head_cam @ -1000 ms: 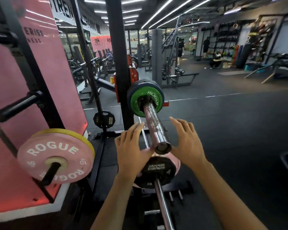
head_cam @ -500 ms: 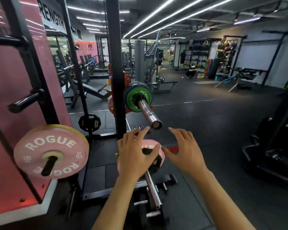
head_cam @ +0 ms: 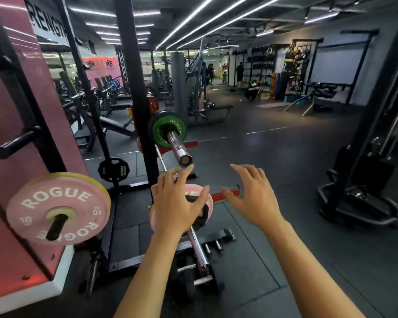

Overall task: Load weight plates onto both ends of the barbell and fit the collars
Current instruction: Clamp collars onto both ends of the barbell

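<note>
The barbell's steel sleeve (head_cam: 179, 148) points toward me from the rack, carrying a green Rogue plate (head_cam: 159, 132) with a dark plate behind it; no collar shows on the sleeve. My left hand (head_cam: 174, 204) hovers below the sleeve's end, fingers spread, empty. Level with it to the right, my right hand (head_cam: 253, 197) is also spread and empty. Behind my left hand a pink plate (head_cam: 208, 201) with a small black plate sits on a lower bar (head_cam: 199, 246). A pink 10 kg Rogue plate (head_cam: 55, 208) backed by a yellow one hangs on a storage peg at left.
A black rack upright (head_cam: 136, 88) stands beside the loaded sleeve. A small black plate (head_cam: 113, 169) hangs on a low peg behind. A pink wall panel (head_cam: 7, 106) fills the left. A cable machine base (head_cam: 363, 193) stands at right on the dark rubber floor. People stand far off.
The view has pulled back from the barbell, so the sleeve end now lies beyond my fingertips instead of between my hands. Both hands stay spread and empty.
</note>
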A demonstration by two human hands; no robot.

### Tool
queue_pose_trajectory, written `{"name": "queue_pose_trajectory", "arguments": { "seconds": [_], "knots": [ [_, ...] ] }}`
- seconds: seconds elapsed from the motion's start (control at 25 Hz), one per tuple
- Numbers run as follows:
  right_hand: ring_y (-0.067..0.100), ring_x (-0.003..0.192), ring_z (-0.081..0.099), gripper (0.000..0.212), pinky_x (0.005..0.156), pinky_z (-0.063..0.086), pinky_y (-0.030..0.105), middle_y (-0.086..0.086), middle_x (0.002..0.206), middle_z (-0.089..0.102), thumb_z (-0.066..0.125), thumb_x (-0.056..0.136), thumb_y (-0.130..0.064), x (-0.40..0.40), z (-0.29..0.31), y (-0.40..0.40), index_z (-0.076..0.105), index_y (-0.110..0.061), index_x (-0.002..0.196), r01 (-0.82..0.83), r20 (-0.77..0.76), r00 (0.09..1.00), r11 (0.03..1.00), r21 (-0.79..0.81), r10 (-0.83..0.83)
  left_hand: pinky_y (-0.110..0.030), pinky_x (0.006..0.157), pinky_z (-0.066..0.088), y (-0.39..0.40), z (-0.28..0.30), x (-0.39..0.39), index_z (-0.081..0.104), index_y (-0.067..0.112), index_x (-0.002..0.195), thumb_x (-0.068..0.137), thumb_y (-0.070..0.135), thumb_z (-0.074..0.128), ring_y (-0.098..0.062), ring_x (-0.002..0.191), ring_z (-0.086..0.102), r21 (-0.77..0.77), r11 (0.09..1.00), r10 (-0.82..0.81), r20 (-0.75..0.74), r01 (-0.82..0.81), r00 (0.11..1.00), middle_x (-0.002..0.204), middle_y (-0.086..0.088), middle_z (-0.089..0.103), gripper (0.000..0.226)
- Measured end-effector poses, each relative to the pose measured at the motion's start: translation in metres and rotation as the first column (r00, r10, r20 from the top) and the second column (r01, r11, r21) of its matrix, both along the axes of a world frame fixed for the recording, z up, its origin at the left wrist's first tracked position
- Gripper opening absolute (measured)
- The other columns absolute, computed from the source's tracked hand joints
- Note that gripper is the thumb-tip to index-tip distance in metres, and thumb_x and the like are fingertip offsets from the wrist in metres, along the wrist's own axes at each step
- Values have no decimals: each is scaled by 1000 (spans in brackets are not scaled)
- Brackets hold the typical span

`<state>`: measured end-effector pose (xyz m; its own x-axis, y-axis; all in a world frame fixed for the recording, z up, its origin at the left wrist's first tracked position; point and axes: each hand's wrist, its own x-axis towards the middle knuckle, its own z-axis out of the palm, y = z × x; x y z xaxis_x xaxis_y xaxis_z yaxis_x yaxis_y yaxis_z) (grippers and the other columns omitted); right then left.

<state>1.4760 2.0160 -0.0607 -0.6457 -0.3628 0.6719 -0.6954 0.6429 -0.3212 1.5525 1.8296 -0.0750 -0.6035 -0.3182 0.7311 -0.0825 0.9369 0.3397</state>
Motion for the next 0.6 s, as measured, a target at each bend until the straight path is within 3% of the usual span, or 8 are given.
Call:
{"name": "queue_pose_trajectory", "arguments": {
  "seconds": [0.32,0.6],
  "knots": [
    [22,116,45,62,93,45,40,0,131,54,59,88,-51,-19,-5,114,46,-19,139,224,84,972,972,-66,-218,-39,100,36,102,-4,-48,47,33,139,85,69,47,-18,120,44,16,981,-193,92,193,977,128,2,50,65],
    [26,112,47,58,92,45,41,4,124,56,63,89,-45,-50,-7,183,50,-15,136,434,113,900,884,-172,-420,-39,94,39,166,-2,-126,51,30,138,84,69,44,-19,112,46,-25,927,-370,118,375,922,123,2,53,67]
  ]
}}
